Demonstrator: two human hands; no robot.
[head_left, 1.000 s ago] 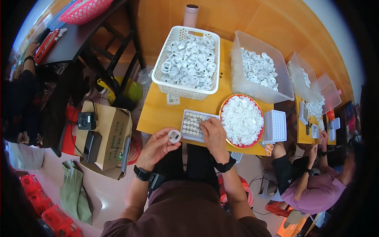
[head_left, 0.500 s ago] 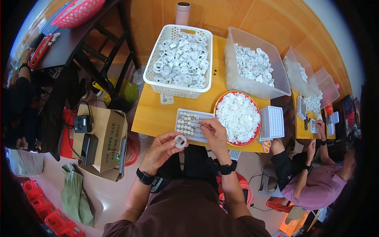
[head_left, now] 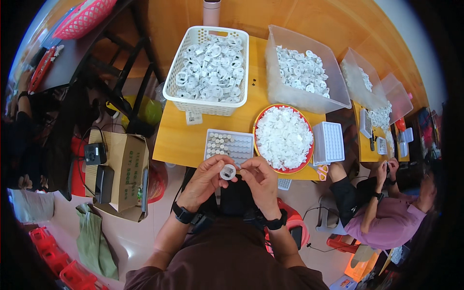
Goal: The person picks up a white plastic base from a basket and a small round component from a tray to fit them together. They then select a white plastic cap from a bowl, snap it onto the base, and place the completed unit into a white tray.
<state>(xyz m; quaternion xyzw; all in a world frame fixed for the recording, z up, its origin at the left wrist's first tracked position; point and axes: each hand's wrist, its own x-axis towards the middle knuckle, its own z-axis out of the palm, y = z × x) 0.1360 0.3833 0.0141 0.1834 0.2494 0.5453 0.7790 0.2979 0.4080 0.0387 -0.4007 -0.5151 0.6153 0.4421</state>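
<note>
My left hand (head_left: 205,182) is closed on a round white plastic part (head_left: 227,172) with a recessed inside. Close beside that part, my right hand (head_left: 261,183) has its thumb and fingertips pinched together; whatever they grip is too small to make out. Just beyond both hands lies a pale compartment tray (head_left: 242,139), its left side carrying several small round light-coloured pieces (head_left: 220,138). To the right of the tray stands a round red-rimmed plate (head_left: 311,151) heaped with small white plastic pieces (head_left: 282,137).
A white basket (head_left: 208,107) and a translucent bin (head_left: 338,100) hold white parts on the yellow table (head_left: 176,140). Stacked trays (head_left: 329,142) and pink-handled scissors (head_left: 322,172) sit at right. A cardboard box (head_left: 128,174) stands left; a co-worker (head_left: 386,220) sits right.
My right hand has come back from the tray toward the round white part. The left hand has turned that part and brought it nearer the right fingertips. The view has shifted slightly.
</note>
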